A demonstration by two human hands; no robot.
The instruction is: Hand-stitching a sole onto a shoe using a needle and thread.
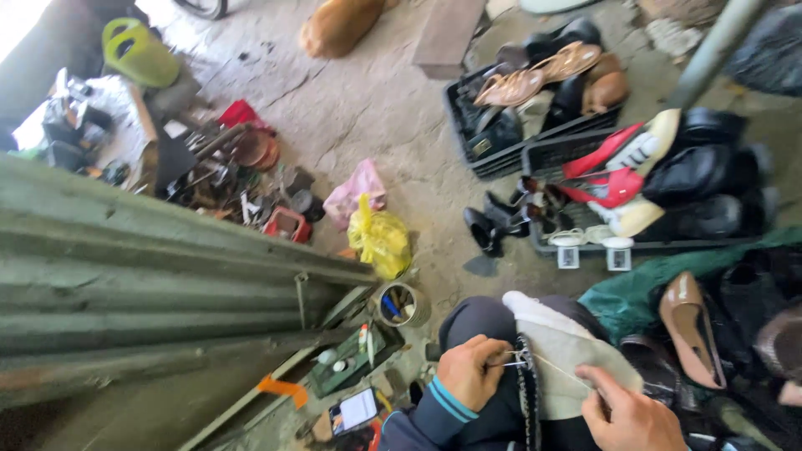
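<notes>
At the bottom centre a shoe with a pale cloth upper (561, 351) and a dark ridged sole edge (526, 388) rests on my knee. My left hand (469, 370) is closed on a thin needle or awl at the sole's edge. A light thread (558, 366) runs from there to my right hand (628, 413), which pinches it and presses on the cloth. A blue cuff with pale stripes shows on my left wrist.
Black crates (501, 159) with several shoes stand at the upper right. A tan heeled shoe (690, 330) lies at right. A yellow bag (381, 238), pink bag (357, 190), tin of tools (399, 305), phone (356, 411), green corrugated sheet (150, 276), scattered tools (234, 179).
</notes>
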